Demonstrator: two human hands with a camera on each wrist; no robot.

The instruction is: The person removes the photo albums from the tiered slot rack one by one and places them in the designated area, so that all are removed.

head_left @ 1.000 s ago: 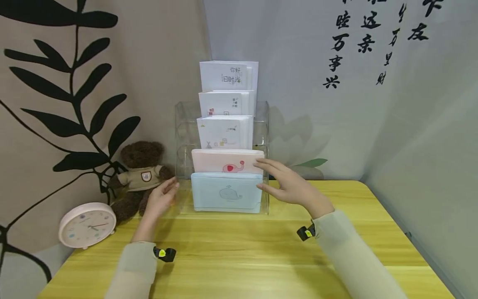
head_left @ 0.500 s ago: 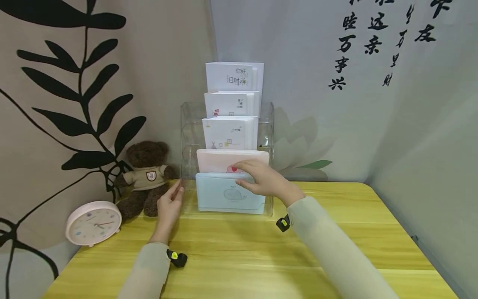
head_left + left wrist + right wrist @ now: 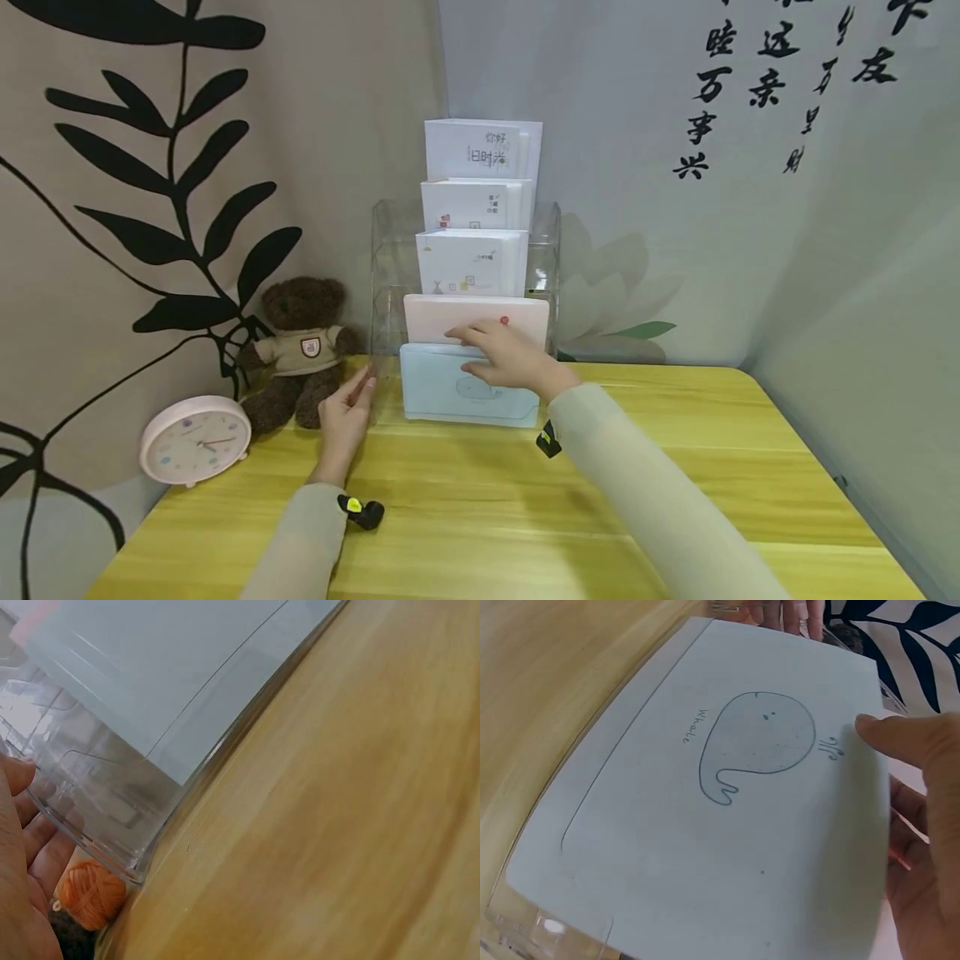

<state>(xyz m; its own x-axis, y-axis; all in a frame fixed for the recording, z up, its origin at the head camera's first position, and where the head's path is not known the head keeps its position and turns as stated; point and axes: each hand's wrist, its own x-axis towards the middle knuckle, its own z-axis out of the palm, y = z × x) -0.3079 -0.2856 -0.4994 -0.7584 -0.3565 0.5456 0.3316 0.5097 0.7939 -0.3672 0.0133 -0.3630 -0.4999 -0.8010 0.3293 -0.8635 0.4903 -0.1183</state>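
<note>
The blue booklet [image 3: 427, 393] stands in the front slot of the clear stand [image 3: 390, 258], with the pink booklet [image 3: 442, 310] just behind. The right hand [image 3: 512, 357] straddles the blue top edge, thumb and fingers apart; the left hand [image 3: 347, 418] is at the stand's side — whether it grips, I cannot tell. The blue booklet looks light, bendy and smooth, best pinched along that edge; room lies upward and frontward over the table [image 3: 465, 508].

On the wooden table [image 3: 450, 525] — clear rack [image 3: 387, 333], clock [image 3: 197, 442], teddy bear [image 3: 306, 357].
</note>
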